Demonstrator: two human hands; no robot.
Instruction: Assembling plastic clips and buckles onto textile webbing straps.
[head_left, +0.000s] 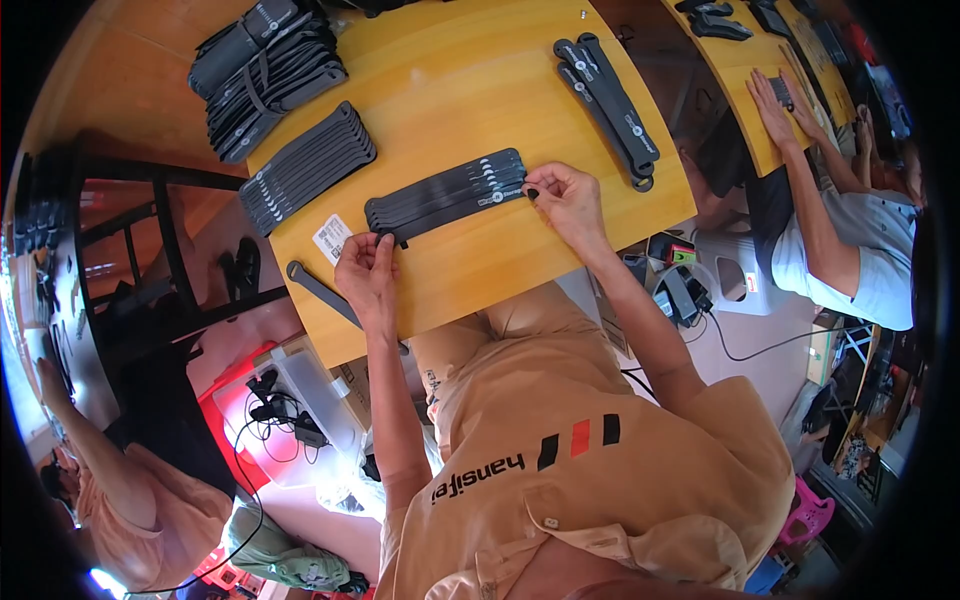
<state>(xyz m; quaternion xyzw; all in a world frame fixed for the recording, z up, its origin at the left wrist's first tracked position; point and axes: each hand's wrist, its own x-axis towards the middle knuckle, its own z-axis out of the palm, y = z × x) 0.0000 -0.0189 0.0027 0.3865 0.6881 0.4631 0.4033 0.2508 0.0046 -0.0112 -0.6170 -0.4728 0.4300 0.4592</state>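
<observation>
**Black straps [445,195] lie in an overlapping row on the bench [460,90]**

The row rests flat near the bench's front edge, between the person's two hands. The left hand [366,275] has its grip pinched, thumb against finger, on the row's near left end; the right hand [570,205] has its grip clamped by the fingertips on the near right corner.

Each strap looks thin, light and bendable, likely tough rather than fragile, and its smooth face could let one slide over another. The ends seem the best place to take hold, with both ends supported so the overlap stays even.

A similar strap stack [310,165] lies just beyond to the left, near a tied bundle [262,85]. A white card [330,235] sits beside the left hand.

Below, on the left, a pale bin [345,425] holds black cables and adapters [285,410]. On the right is a white container [765,270]; what it contains cannot be made out.
</observation>
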